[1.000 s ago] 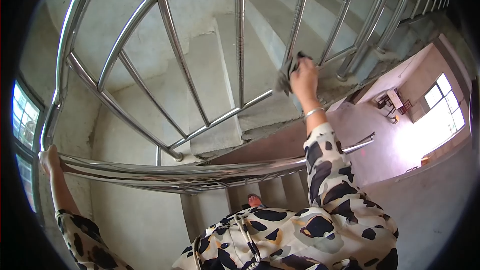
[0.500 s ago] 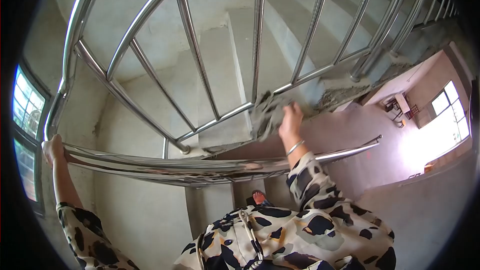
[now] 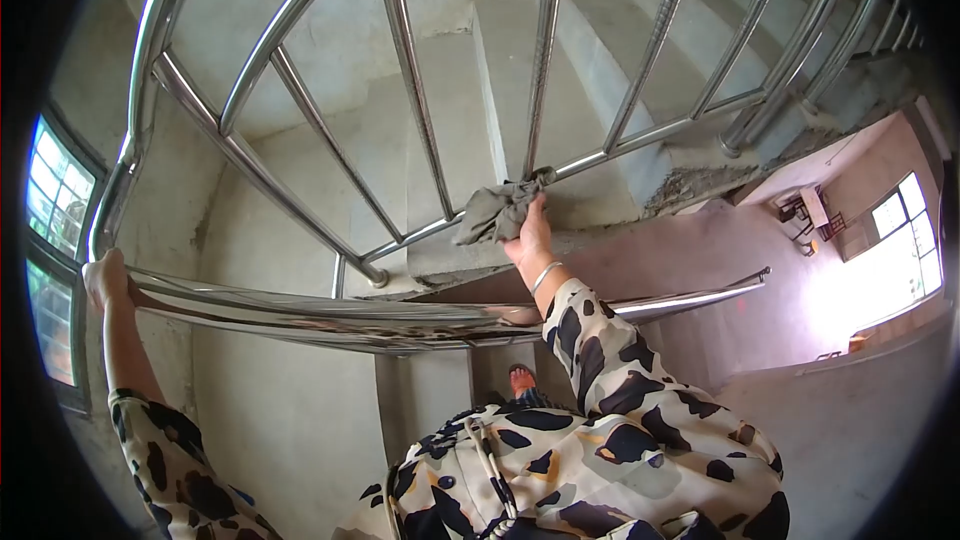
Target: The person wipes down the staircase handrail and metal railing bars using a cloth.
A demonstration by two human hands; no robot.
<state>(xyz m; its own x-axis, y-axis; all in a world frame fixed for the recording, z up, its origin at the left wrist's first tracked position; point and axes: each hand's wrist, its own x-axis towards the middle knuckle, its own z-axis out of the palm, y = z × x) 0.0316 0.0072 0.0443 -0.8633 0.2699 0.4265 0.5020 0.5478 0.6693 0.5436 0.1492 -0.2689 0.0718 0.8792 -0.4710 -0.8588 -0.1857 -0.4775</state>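
At the far left, my left hand is wrapped round the shiny metal handrail, where it meets the curved upright rail. My right hand reaches across the handrail and grips a crumpled grey cloth. The cloth lies against the lower bar of the far stair railing, close to the foot of one of its upright bars. Part of the cloth hides the bar beneath it. My right fingers are partly covered by the cloth.
Concrete steps rise behind the railing bars. Below on the right lies a lower floor with a table and chairs near a bright window. Another window is on the left. My foot stands on a step below.
My right hand has moved left with the cloth, which was blurred by motion before and is sharper now. My left hand stays on the handrail. The view has shifted slightly.
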